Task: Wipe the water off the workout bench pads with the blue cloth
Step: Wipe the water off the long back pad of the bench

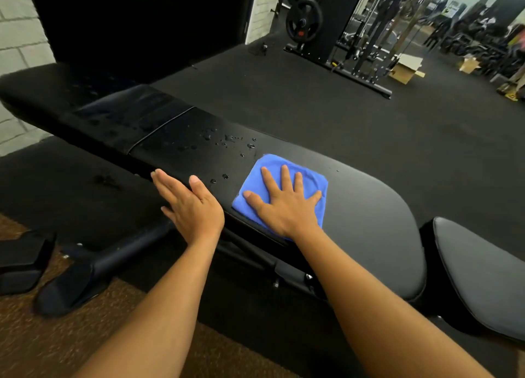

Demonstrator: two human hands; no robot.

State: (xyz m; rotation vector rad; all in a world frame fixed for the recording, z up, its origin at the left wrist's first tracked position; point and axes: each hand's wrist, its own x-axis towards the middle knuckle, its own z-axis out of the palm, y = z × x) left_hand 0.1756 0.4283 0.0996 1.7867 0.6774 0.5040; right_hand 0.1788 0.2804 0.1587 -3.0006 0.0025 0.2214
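Note:
A long black bench pad [369, 212] runs from the far left to the near right. Water drops [227, 144] bead on its middle, just beyond the folded blue cloth [309, 176]. My right hand [287, 204] presses flat on the cloth with fingers spread. My left hand [190, 204] rests with straight fingers on the pad's near edge, left of the cloth. A second pad [480, 278] sits at the near right, with no drops visible on it. The far section of the bench [113, 113] also shows wet patches.
The bench's black frame and foot [85, 275] reach over the floor below my left arm. A cable machine with a weight plate [304, 21] stands at the back, with cardboard boxes [406, 68] beside it. Black rubber flooring [312, 99] lies beyond the bench.

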